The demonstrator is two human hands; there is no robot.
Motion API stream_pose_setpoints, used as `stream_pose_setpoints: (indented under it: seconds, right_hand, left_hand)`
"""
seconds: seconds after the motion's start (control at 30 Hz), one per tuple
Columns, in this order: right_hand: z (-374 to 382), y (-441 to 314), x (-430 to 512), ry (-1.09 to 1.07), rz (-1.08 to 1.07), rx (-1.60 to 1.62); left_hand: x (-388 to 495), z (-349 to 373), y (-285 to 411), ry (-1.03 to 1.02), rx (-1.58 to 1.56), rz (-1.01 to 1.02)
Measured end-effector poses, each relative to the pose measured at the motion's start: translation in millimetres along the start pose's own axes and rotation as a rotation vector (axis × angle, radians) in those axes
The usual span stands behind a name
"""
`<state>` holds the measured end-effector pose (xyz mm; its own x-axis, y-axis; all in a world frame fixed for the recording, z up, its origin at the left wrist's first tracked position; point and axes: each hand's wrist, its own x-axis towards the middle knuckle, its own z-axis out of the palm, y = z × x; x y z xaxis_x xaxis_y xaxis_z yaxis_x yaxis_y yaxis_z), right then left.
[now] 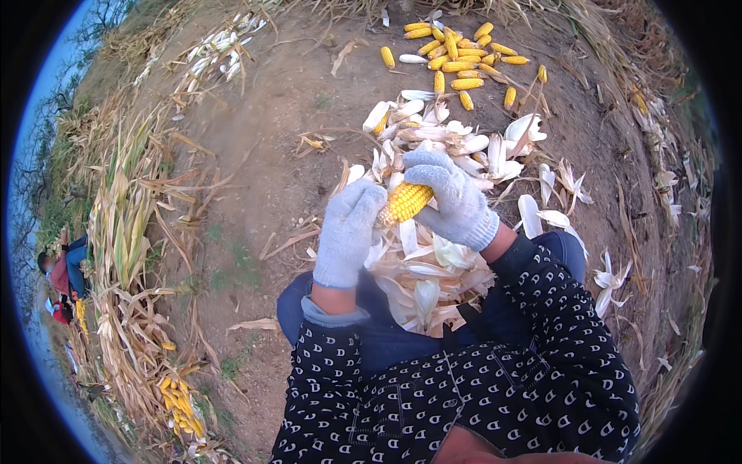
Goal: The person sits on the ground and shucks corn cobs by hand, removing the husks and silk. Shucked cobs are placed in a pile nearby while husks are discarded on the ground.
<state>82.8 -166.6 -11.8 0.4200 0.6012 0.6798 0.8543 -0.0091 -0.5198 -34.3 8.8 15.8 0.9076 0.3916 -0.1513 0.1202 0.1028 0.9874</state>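
Observation:
A bare yellow ear of corn is held at a slant between my two hands, above a heap of husks. My left hand, in a pale grey knit glove, has its fingertips and thumb at the ear's pale butt end. Around the other end curls my right hand, gloved alike, fingers above and thumb below. Stripped dry husks lie piled between my legs. Just beyond my hands are white husked ears, some with yellow kernels showing.
Several bare corn ears lie in a loose pile on the dirt ahead. Cut dry cornstalks run along the left, with another corn pile at lower left. Far left sits another person. Loose husks are scattered at right.

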Motion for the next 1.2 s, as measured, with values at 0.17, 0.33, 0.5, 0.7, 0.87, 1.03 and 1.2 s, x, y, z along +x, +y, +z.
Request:
stream_pose_setpoints:
  seconds: [0.17,0.33,0.5,0.7,0.87,1.03,1.2]
  right_hand:
    - [4,-5,-2,-0.062,0.084,0.159]
    - [8,-11,-7,0.138,0.794,1.145]
    - [2,4,-5,0.203,0.919,1.571]
    - [3,10,-6,0.217,0.912,1.695]
    - [5,15,-8,0.134,1.045,1.585]
    - [15,4,-14,0.055,1.106,1.32]
    - [13,-8,-18,-0.16,0.69,0.689]
  left_hand:
    - [4,-3,-4,0.006,-0.26,-0.007]
    - [7,-6,-4,0.069,0.4,0.214]
    - [6,4,-15,-0.147,0.9,0.315]
    - [7,5,-23,-0.042,0.96,0.501]
    - [9,6,-16,0.136,0.735,0.505]
    - [8,9,-8,0.066,0.509,0.346]
    - [9,14,-5,-0.022,0.473,0.246]
